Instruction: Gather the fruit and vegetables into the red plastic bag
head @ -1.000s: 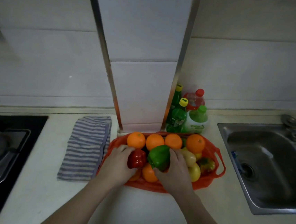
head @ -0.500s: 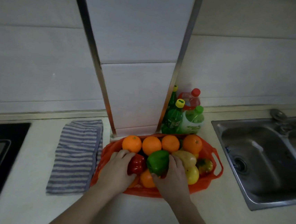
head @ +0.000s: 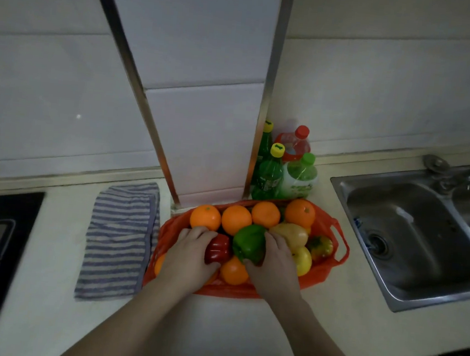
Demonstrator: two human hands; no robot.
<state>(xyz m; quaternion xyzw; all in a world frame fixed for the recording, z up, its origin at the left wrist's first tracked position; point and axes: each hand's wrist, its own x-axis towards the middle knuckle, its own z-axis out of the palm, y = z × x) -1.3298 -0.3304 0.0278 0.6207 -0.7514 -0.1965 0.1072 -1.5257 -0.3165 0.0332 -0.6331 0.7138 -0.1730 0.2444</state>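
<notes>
- Head view, nearest: two bare forearms reaching forward over the pale countertop (head: 329, 316).
- Left hand (head: 189, 256) cupped over the glossy red bell pepper (head: 219, 249), fingers curled round its left side: grasping it, resting in the pile rather than lifted.
- Right hand (head: 272, 267) wrapped round the right side of the shiny green bell pepper (head: 249, 242), also grasping; both peppers touching each other.
- Beneath both: thin red plastic bag (head: 322, 275) spread open and flat on the counter, handle loops lying to the right.
- Inside or on it: a small orange (head: 233, 271) between the wrists, a yellow apple (head: 302, 260), a tan potato (head: 290, 234), a mottled red-green fruit (head: 320, 247), then a row of four round oranges (head: 235, 219) at the far edge.
- Judged progress: no loose produce visible on the counter, so gathering looks nearly complete; left, probably, settling the peppers and drawing up the bag's sides.
- Beside, left: folded blue-striped cloth (head: 119, 238).
- Farthest: capped plastic bottles (head: 283, 171) against the wall; steel sink (head: 418, 232) well to the right.
</notes>
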